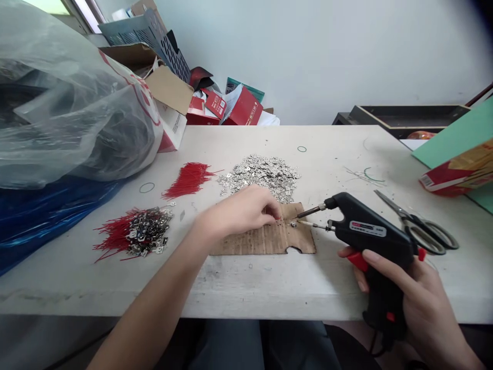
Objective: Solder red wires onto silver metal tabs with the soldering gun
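My right hand point(408, 293) is wrapped around the grip of a black soldering gun point(370, 226), a finger at its red trigger. The gun's tip and a thin feed tube point left over a piece of corrugated cardboard point(246, 245). By the tip lies a small metal tab point(293, 224) on the cardboard. My left hand point(250, 209) rests over the cardboard, thumb and finger pinched on a red wire point(276, 221), of which only a little shows. Behind the cardboard spreads a pile of loose metal tabs point(265, 174).
Red wires point(188, 180) lie in a bundle at left; nearer is a heap of wires with tabs attached point(142, 231). Scissors point(419, 226) lie beyond the soldering gun. A plastic bag point(77, 103) crowds the left side, and a green board point(458, 133) stands at right.
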Available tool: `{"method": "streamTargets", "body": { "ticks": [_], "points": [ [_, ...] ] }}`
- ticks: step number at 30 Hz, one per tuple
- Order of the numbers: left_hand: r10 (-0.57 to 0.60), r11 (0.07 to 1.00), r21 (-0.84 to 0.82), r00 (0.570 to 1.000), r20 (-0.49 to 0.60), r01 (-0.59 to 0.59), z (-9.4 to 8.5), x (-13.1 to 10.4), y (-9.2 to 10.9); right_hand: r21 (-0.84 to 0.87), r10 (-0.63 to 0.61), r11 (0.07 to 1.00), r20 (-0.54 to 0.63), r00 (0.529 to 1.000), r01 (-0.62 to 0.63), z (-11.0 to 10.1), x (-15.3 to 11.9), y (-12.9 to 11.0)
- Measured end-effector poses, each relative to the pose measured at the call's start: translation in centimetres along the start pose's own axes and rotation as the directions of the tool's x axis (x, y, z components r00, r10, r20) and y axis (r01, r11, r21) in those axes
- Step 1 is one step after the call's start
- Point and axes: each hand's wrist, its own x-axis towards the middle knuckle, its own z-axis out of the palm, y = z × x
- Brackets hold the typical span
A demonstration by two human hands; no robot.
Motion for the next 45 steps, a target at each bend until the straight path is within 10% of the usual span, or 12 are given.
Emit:
{"method": "streamTargets", "body": {
  "ticks": [45],
  "points": [
    [-0.136, 0.989, 0.047, 0.990, -0.024, 0.137, 0.1, 0.0, 0.8, -0.152, -0.062, 0.986, 0.066, 0.996, 0.072, -0.4, 0.1, 0.0]
  ]
}}
